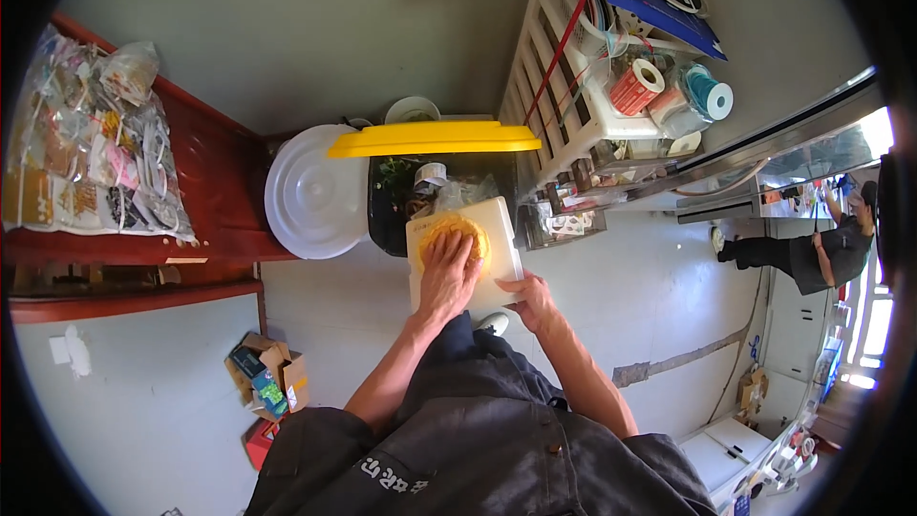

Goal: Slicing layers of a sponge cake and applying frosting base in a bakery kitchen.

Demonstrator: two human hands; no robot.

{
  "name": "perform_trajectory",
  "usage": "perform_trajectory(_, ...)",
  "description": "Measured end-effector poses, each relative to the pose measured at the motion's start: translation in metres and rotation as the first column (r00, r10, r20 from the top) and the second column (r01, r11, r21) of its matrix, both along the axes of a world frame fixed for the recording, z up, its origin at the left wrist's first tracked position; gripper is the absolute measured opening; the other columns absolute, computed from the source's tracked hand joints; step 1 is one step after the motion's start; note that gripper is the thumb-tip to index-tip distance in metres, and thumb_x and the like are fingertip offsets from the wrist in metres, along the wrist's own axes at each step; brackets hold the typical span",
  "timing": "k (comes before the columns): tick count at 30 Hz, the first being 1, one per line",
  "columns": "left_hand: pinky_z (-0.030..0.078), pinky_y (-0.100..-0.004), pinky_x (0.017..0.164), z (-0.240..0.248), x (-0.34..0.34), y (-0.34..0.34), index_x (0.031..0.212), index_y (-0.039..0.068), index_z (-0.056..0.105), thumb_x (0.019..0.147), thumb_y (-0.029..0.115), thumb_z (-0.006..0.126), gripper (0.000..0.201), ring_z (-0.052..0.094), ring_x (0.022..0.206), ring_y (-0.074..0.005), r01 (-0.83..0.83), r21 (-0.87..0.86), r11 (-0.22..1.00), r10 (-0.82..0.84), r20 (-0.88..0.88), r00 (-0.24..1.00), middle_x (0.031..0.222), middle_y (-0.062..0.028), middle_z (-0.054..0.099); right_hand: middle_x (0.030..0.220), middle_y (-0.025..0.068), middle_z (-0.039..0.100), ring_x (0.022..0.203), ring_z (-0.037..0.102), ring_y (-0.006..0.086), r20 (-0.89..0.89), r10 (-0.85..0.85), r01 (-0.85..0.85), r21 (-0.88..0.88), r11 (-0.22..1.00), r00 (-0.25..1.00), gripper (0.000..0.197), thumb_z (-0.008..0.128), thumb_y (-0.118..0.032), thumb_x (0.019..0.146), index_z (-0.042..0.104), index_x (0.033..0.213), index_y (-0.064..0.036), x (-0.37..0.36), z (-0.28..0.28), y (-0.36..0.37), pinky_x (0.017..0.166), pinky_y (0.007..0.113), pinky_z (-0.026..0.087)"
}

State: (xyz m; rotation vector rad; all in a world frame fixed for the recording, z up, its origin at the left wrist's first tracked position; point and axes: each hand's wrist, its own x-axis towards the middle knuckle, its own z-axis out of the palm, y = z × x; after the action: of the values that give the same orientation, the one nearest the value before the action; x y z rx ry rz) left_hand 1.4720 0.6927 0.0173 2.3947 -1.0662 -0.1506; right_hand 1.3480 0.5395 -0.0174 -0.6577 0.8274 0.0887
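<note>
Out in front of me is a white, flat, squarish board or lid (499, 234). A round, yellow, spongy-looking piece (481, 245) lies against it; its exact kind is unclear. My left hand (447, 279) rests over this yellow piece with the fingers bent onto it. At the board's near right edge, my right hand (531, 298) grips it between thumb and fingers. Just beyond the board stands a dark bin (384, 220), partly hidden by it, holding greenery, a white cup-like item and clear plastic. The bin's yellow lid (435, 139) stands raised along the far side.
A white round lidded tub (320, 193) stands left of the bin. Further left, a red cabinet (220, 158) bears bagged goods (115, 148). A white rack (559, 76) with rolls rises at right. Cardboard box (282, 373) sits on the floor. Another person (831, 248) stands far right.
</note>
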Motion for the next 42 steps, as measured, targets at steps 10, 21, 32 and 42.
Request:
perform_trajectory(10, 0.034, -0.0516, 0.116, -0.027, -0.006, 0.002, 0.137, 0.0, 0.058, 0.095, 0.036, 0.063, 0.055, 0.047, 0.133, -0.0447, -0.057, 0.124, 0.991, 0.063, -0.053, 0.997, 0.142, -0.0235, 0.055, 0.11, 0.0165, 0.07, 0.099, 0.068, 0.0331, -0.083, -0.04, 0.035, -0.062, 0.997, 0.996, 0.043, 0.076, -0.006, 0.078, 0.067, 0.118, 0.0046, -0.001, -0.025, 0.017, 0.084, 0.053, 0.054)
perform_trajectory(21, 0.052, -0.0443, 0.093, 0.211, -0.052, 0.045, 0.122, -0.002, 0.068, 0.102, 0.02, 0.058, 0.032, 0.067, 0.11, -0.037, -0.225, 0.105, 0.969, 0.247, -0.344, 0.906, 0.124, -0.0224, 0.068, 0.095, 0.0134, 0.073, 0.086, 0.071, 0.0228, 0.161, 0.201, -0.167, -0.202, 0.965, 0.966, 0.033, 0.07, -0.009, 0.076, 0.071, 0.106, 0.006, -0.034, 0.162, -0.007, 0.082, 0.036, 0.057)
perform_trajectory(32, 0.051, -0.042, 0.09, 0.341, -0.11, 0.084, 0.118, 0.002, 0.073, 0.089, 0.017, 0.072, 0.032, 0.064, 0.097, -0.0363, 0.088, 0.051, 0.995, -0.088, 0.001, 0.996, 0.121, -0.0172, 0.072, 0.096, 0.0145, 0.074, 0.085, 0.068, 0.0197, 0.227, 0.289, -0.266, -0.127, 0.955, 0.93, 0.045, 0.07, -0.005, 0.074, 0.069, 0.116, 0.0119, -0.083, 0.27, -0.017, 0.082, 0.027, 0.051)
perform_trajectory(42, 0.051, -0.042, 0.097, 0.302, -0.112, 0.074, 0.115, 0.001, 0.073, 0.089, 0.006, 0.072, 0.026, 0.07, 0.104, -0.0314, -0.029, -0.198, 0.98, 0.014, -0.079, 0.997, 0.111, -0.0145, 0.075, 0.109, 0.0143, 0.073, 0.1, 0.069, 0.0225, 0.247, 0.107, -0.116, 0.022, 0.993, 0.963, 0.046, 0.07, 0.0, 0.077, 0.066, 0.122, 0.0101, -0.121, 0.193, -0.01, 0.094, 0.033, 0.051)
